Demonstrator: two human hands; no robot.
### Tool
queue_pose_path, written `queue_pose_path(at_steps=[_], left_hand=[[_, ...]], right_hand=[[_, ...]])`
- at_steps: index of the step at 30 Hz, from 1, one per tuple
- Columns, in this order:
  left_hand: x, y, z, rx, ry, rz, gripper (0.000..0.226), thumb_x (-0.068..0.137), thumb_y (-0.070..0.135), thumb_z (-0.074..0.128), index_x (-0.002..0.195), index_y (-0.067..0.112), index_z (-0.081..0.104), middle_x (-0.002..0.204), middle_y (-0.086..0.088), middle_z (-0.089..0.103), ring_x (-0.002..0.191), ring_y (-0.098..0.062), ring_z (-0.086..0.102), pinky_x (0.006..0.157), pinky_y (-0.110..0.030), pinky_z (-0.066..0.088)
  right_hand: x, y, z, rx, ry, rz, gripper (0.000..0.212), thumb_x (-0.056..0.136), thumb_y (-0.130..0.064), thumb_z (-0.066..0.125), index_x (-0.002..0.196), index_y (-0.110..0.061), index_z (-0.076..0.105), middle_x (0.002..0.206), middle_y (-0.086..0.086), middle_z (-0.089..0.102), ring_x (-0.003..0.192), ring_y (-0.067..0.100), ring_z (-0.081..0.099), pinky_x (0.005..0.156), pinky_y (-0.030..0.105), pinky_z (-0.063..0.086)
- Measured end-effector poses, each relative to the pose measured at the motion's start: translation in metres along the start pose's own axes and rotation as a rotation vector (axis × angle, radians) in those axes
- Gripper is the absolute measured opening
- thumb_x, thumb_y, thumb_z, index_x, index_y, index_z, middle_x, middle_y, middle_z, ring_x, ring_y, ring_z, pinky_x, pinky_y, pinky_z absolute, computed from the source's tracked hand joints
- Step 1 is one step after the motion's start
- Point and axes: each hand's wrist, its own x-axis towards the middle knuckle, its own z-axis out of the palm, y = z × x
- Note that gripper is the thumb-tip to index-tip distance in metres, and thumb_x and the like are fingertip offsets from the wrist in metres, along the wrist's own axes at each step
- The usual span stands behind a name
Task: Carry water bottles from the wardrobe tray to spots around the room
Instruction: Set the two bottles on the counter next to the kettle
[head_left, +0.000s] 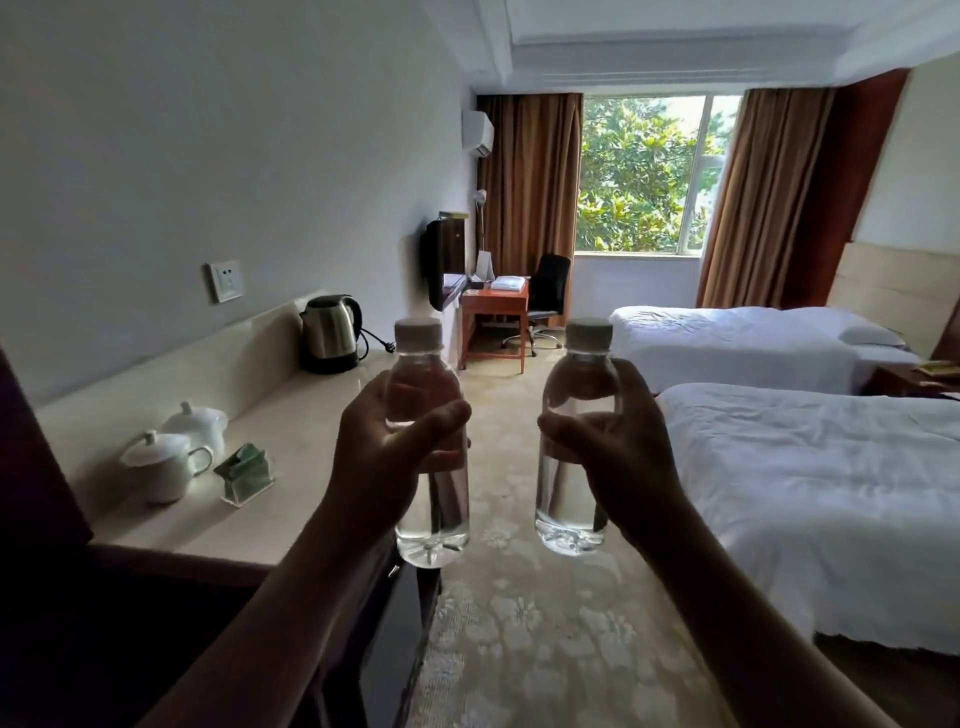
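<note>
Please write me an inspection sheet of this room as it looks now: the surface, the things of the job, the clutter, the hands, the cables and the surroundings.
Surface: pale counter along the left wall.
Job's things: two clear capped bottles, upright, off any surface; left bottle, right bottle.
Clutter: kettle, two lidded white cups, small green-printed packet in a clear holder, all on the counter.
Hands: left hand grips the left bottle; right hand grips the right bottle.
Cables: black kettle cord with plug lying on the counter.
Surroundings: two white beds, desk, office chair, curtained window, patterned carpet.
</note>
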Motion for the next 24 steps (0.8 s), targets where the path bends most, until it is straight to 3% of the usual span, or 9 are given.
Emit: queue_pose_path(at_steps=[8,13,17,20,22,24], left_hand=[[0.139,-0.059,0.014,0.070,0.066,0.044,0.034,0.059,0.038,0.074,0.087,0.020,0.067,0.086,-0.013,0.067,0.073,-0.030,0.069,0.057,-0.032,0.057],[0.212,-0.112,-0.002,0.055,0.126,0.053,0.027,0.060,0.035,0.074,0.084,0.022,0.069,0.085,-0.014,0.066,0.071,-0.032,0.067,0.058,-0.033,0.058],[0.270,-0.164,-0.029,0.085,0.198,0.066,0.036,0.064,0.026,0.077,0.096,0.012,0.067,0.089,-0.018,0.067,0.075,-0.030,0.069,0.059,-0.032,0.059],[0.320,-0.205,-0.059,0.095,0.267,0.075,0.034,0.067,0.017,0.076,0.097,0.006,0.064,0.081,-0.007,0.066,0.072,-0.027,0.068,0.061,-0.034,0.059],[0.355,-0.227,-0.080,0.105,0.289,0.075,0.033,0.065,0.021,0.078,0.091,0.007,0.062,0.075,-0.001,0.063,0.067,-0.021,0.065,0.062,-0.034,0.056],[0.386,-0.248,-0.100,0.109,0.323,0.062,0.035,0.066,0.022,0.076,0.089,0.003,0.059,0.073,-0.002,0.060,0.065,-0.016,0.062,0.063,-0.033,0.054]], right_hand=[[0.142,0.103,0.018,0.102,-0.082,0.037,0.040,0.074,0.005,0.074,0.097,-0.022,0.055,0.094,0.003,0.063,0.074,0.011,0.067,0.058,0.028,0.059],[0.206,0.175,0.050,0.158,-0.134,0.092,0.037,0.071,-0.002,0.076,0.101,-0.015,0.057,0.098,0.008,0.065,0.068,0.011,0.067,0.056,0.022,0.055],[0.256,0.241,0.091,0.154,-0.173,0.124,0.040,0.067,-0.012,0.072,0.104,-0.016,0.057,0.100,0.008,0.066,0.074,0.018,0.068,0.059,0.024,0.055],[0.301,0.287,0.132,0.141,-0.237,0.131,0.042,0.065,-0.016,0.074,0.103,-0.026,0.058,0.103,0.004,0.067,0.078,0.023,0.071,0.063,0.035,0.061],[0.334,0.313,0.160,0.147,-0.271,0.145,0.045,0.063,-0.021,0.075,0.104,-0.029,0.058,0.105,0.003,0.067,0.084,0.030,0.072,0.070,0.050,0.062],[0.362,0.338,0.189,0.156,-0.312,0.156,0.043,0.065,-0.019,0.074,0.103,-0.032,0.058,0.104,0.002,0.068,0.088,0.033,0.071,0.074,0.055,0.061]])
